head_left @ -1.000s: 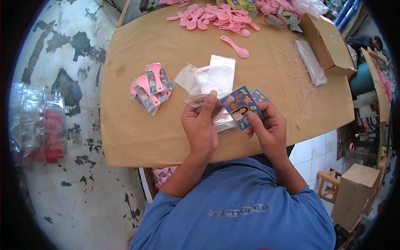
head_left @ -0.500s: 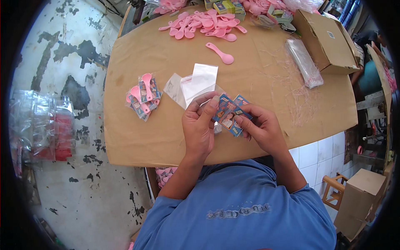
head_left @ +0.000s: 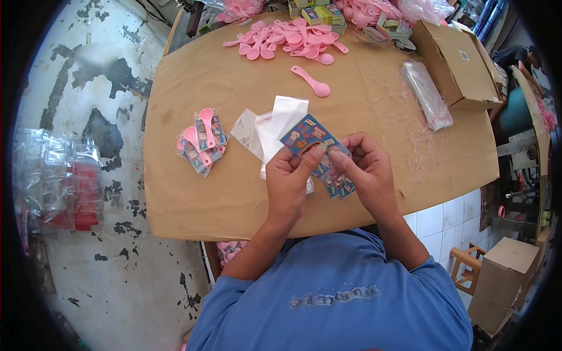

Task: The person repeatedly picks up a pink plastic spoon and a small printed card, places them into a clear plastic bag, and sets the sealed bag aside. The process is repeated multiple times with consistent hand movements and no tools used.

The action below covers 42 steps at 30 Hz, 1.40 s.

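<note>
In front of me a blue printed card [head_left: 305, 131] is held at a slant. My left hand [head_left: 289, 186] pinches its lower left side between thumb and fingers. Opposite it, my right hand [head_left: 370, 174] is closed with thumb and fingertips at the card's right end, where some clear film seems to show. Below the fingers lie a few more blue cards [head_left: 339, 189], partly hidden by my right hand. Clear plastic bags [head_left: 288, 114] lie fanned on the brown-covered table [head_left: 199, 210] just beyond my left hand.
Packed cards with pink spoons [head_left: 203, 140] sit at the left. One loose pink spoon [head_left: 311, 81] lies before a heap of spoons [head_left: 287, 38]. A bundle of clear bags [head_left: 427, 96] rests beside a cardboard box [head_left: 456, 64]. Another person's arm [head_left: 497, 108] shows at far right.
The card has been raised and turned, so more of its face shows beyond my fingers. My left thumb now presses on its lower edge, nearer to my right hand.
</note>
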{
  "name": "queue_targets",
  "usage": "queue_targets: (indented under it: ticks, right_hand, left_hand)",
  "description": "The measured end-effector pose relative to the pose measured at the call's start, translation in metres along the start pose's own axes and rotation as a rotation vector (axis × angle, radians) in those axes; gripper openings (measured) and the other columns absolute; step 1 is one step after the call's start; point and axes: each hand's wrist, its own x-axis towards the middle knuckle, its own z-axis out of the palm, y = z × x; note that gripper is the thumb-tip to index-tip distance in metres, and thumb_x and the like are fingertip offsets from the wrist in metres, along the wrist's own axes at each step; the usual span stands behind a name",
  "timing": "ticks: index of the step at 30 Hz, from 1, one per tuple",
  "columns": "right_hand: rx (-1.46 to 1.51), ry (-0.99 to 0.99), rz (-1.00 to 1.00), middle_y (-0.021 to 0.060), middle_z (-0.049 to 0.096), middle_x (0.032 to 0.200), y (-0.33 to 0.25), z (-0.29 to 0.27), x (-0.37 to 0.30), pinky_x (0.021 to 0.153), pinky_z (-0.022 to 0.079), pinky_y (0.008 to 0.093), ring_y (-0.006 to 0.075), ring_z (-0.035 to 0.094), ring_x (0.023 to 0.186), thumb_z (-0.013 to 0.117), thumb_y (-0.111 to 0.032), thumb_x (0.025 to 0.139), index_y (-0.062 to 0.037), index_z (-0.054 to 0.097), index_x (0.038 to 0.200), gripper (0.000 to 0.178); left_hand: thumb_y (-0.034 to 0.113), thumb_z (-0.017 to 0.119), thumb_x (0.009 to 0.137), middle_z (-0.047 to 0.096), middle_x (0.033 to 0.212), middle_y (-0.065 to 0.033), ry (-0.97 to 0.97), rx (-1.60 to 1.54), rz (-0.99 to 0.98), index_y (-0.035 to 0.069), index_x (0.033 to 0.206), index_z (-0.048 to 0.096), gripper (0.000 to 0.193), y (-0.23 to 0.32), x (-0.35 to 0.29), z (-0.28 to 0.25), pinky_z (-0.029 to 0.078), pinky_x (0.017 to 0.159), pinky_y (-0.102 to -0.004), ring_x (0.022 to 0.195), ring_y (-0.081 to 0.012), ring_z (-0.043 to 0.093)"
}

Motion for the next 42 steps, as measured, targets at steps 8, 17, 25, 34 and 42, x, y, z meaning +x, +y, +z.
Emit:
queue_targets:
  ticks: [8, 17, 25, 34, 42]
  right_hand:
    - [-0.087, -0.031, 0.058, 0.0033, 0.067, 0.09, 0.008, 0.008, 0.008, 0.065, 0.052, 0.0224, 0.0067, 0.064, 0.078, 0.072, -0.016, 0.099, -0.0027, 0.059, 0.102, 0.019]
    - [-0.031, -0.005, 0.018, 0.0026, 0.069, 0.092, 0.011, 0.03, 0.018, 0.065, 0.051, 0.0224, 0.0064, 0.064, 0.082, 0.069, -0.013, 0.1, -0.0029, 0.063, 0.107, 0.014]
    - [0.012, -0.059, 0.162, 0.0, 0.067, 0.089, 0.026, 0.033, 0.005, 0.065, 0.047, 0.0217, 0.0052, 0.06, 0.075, 0.075, -0.013, 0.096, -0.003, 0.064, 0.107, 0.019]
    - [-0.045, 0.001, -0.026, -0.0019, 0.058, 0.091, 0.038, 0.044, 0.006, 0.066, 0.044, 0.0205, 0.0033, 0.055, 0.082, 0.08, -0.011, 0.091, -0.0076, 0.055, 0.097, 0.026]
    - [-0.586, -0.018, -0.451, 0.0048, 0.062, 0.094, 0.017, 0.051, 0.015, 0.064, 0.049, 0.0287, 0.0137, 0.059, 0.078, 0.079, -0.002, 0.085, -0.0048, 0.061, 0.1, 0.023]
  left_hand:
    - [0.009, 0.07, 0.098, 0.071, 0.125, -0.0139, -0.032, -0.014, -0.01, -0.001, 0.12, 0.067, 0.024, 0.008, 0.003, -0.011, 0.056, 0.094, -0.0312, 0.106, -0.0156, 0.07]
    - [0.01, 0.069, 0.1, 0.071, 0.115, -0.0054, -0.078, -0.025, -0.029, 0.0, 0.131, 0.063, 0.033, 0.009, 0.002, -0.016, 0.053, 0.09, -0.0278, 0.101, -0.0087, 0.065]
    - [0.005, 0.051, 0.103, 0.058, 0.139, -0.0219, -0.094, -0.383, 0.105, 0.011, 0.159, 0.031, 0.06, 0.03, 0.011, -0.016, 0.049, 0.113, -0.0491, 0.126, -0.0336, 0.061]
    - [0.011, 0.052, 0.106, 0.064, 0.109, -0.0129, -0.157, -0.505, 0.065, 0.009, 0.154, 0.036, 0.05, 0.017, 0.005, -0.014, 0.059, 0.09, -0.0412, 0.101, -0.0222, 0.067]
    - [0.019, 0.057, 0.108, 0.063, 0.1, -0.0071, 0.023, -0.431, 0.052, 0.004, 0.142, 0.048, 0.039, 0.024, 0.01, -0.024, 0.057, 0.082, -0.0335, 0.089, -0.0152, 0.065]
